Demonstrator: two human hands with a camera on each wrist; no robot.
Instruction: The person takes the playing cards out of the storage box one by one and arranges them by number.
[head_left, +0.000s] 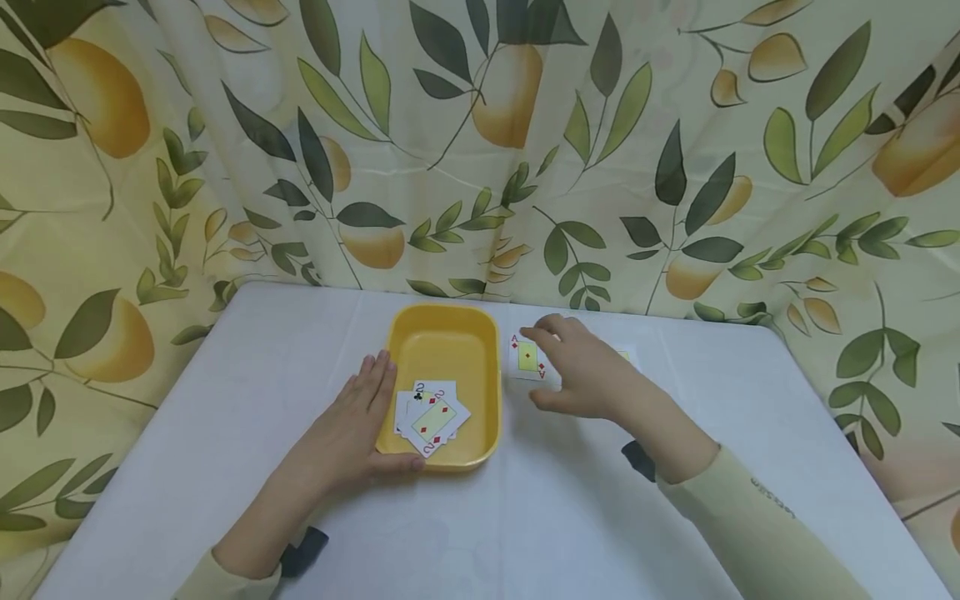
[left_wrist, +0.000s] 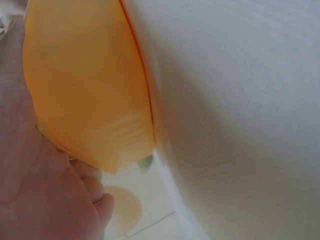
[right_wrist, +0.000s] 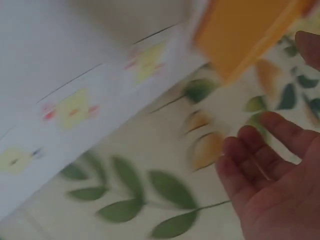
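Observation:
A yellow tray (head_left: 487, 400) stands on the table in the head view. Several playing cards lie overlapped in its near left part, a two of diamonds (head_left: 435, 421) on top. My left hand (head_left: 358, 425) rests against the tray's left rim, fingers straight, thumb along the near rim. To the tray's right lies an ace of diamonds (head_left: 528, 367). Just over and beside that card is my right hand (head_left: 581, 371), its fingers loosely bent and holding nothing. Another card (head_left: 628, 356) peeks out behind it. Three cards in a row, with this card (right_wrist: 72, 111) in the middle, look blurred in the right wrist view.
A white cloth covers the table (head_left: 510, 533). Behind its far edge hangs a curtain (head_left: 465, 192) printed with fruit and leaves. Dark bands show at both wrists, below pale sleeves (head_left: 750, 517).

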